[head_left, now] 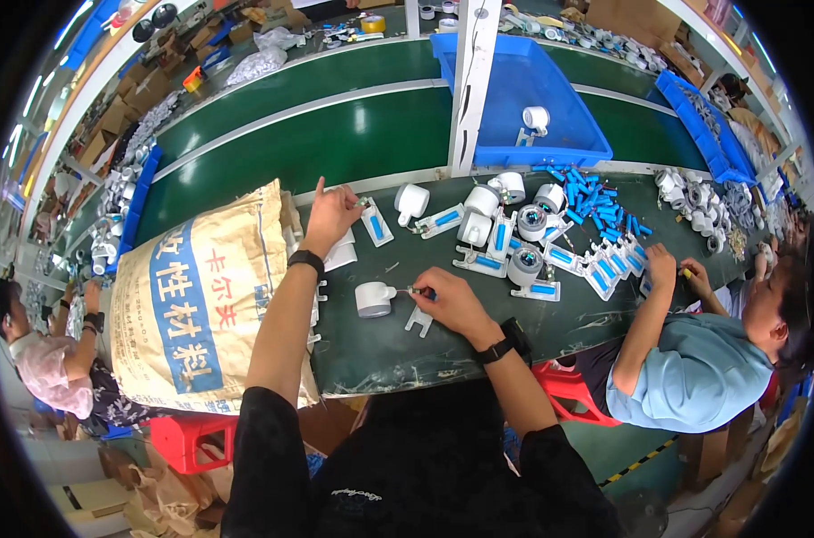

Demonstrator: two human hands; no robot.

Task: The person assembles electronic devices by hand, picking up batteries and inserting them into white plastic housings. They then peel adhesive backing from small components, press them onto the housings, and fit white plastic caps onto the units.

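My left hand (333, 213) is over the far side of the dark green bench, its outer finger raised. Its thumb and fingertips pinch the end of a white plastic bracket (379, 229) carrying a blue cylindrical battery. Nearer to me, my right hand (452, 305) is closed on another white bracket (418, 322); a bit of blue battery shows between the fingers, which hide the rest. Just left of it lies a round white housing (371, 300) with a short side neck pointing at my fingertips. More white housings (412, 203) and bracket-mounted batteries (490, 261) lie beyond my right hand.
A large printed paper sack (191, 305) stands left of my left forearm. Loose blue batteries (595, 202) are heaped at the right. A co-worker (694, 368) works at the right, another person at far left. Beyond are a blue tray (550, 148) and a white post (471, 90).
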